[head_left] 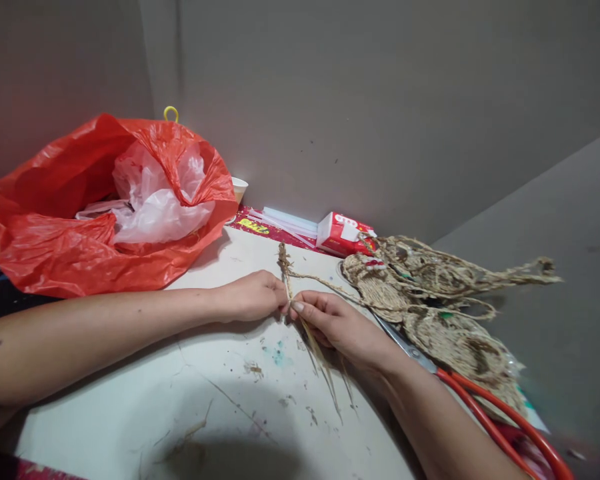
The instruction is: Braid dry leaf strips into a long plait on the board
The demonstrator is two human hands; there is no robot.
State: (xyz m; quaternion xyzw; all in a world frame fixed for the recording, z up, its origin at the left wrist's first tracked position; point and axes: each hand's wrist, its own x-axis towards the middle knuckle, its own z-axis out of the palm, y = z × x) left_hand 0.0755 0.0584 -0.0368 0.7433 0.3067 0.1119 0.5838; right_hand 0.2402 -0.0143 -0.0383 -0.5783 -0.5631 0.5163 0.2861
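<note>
Both hands meet over the middle of the pale surface (220, 393). The left hand (260, 297) is closed, and its fingers pinch the short fibre braid (285, 267) from the left side. The right hand (337, 323) is bent inward from the other side; its thumb and forefinger pinch the same braid at its lower part, so the fingertips of the two hands are very near each other. The rough brown end of the braid points away from the person, beyond the hands. Loose fibre strands (325, 373) hang out under the right hand toward the person. A thin twisted cord (325, 281) goes from the braid to the right, until the pile of woven fibre pieces (445, 327).

Beside the right forearm lie the scissors (420, 357) with orange handles, their blades partly under the pile. Small fibre scraps (254, 369) and a bluish stain are on the surface.

Farther, near the wall, stand a red and white packet (345, 233), some pale thin sticks (290, 223) lying flat, and a cup (239, 189). At the left is a large open red bag (45, 247), which contains crumpled whitish plastic (155, 213).
</note>
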